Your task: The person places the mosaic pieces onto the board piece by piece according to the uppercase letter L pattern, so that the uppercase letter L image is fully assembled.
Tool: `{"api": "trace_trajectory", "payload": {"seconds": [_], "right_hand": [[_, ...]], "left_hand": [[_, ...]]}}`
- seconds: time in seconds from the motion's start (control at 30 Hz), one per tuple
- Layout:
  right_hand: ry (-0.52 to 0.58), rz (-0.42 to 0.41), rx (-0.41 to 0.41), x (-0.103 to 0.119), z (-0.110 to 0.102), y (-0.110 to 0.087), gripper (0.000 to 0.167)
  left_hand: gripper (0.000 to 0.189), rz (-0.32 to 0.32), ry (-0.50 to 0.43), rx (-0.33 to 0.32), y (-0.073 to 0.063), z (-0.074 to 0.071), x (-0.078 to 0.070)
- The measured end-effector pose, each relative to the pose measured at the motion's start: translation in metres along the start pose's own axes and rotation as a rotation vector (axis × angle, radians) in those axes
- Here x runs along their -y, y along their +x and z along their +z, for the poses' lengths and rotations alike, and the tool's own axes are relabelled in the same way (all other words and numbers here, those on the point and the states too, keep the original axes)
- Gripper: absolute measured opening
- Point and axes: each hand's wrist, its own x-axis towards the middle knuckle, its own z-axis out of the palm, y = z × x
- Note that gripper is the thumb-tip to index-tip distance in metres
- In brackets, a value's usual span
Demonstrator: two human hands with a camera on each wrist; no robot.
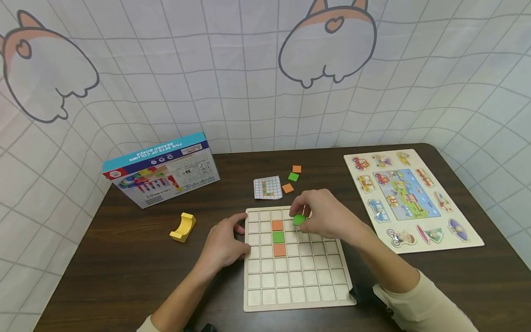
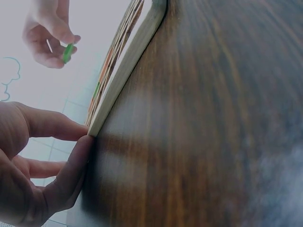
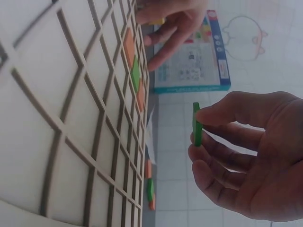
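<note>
My right hand (image 1: pixel 323 213) pinches a green square tile (image 1: pixel 299 220) between thumb and fingertips, over the upper part of a wooden grid board (image 1: pixel 290 306). The right wrist view shows this tile (image 3: pixel 197 124) edge-on, raised off the grid. On the board, an orange tile (image 1: pixel 277 225), a green tile (image 1: pixel 278 237) and another orange tile (image 1: pixel 280 250) sit in one column of cells. At the board's left edge, my left hand (image 1: pixel 224 242) rests with thumb and fingers spread, their tips touching the rim (image 2: pixel 106 106).
Beyond the board lie a small pattern card (image 1: pixel 268 188) and loose orange and green tiles (image 1: pixel 293 177). A yellow curved block (image 1: pixel 183 227) and an upright toy box (image 1: pixel 166 173) stand to the left. At the right lies a picture puzzle board (image 1: pixel 452 230).
</note>
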Motion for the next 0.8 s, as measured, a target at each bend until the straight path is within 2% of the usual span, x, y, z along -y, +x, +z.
{"api": "trace_trajectory", "payload": {"seconds": [0.43, 0.8], "right_hand": [[0.001, -0.023, 0.008, 0.01, 0.012, -0.012, 0.028], [0.01, -0.053, 0.039, 0.019, 0.023, -0.013, 0.033]], "left_hand": [[0.08, -0.005, -0.015, 0.007, -0.001, 0.0, -0.002], [0.081, -0.005, -0.01, 0.003, -0.001, -0.001, -0.001]]}}
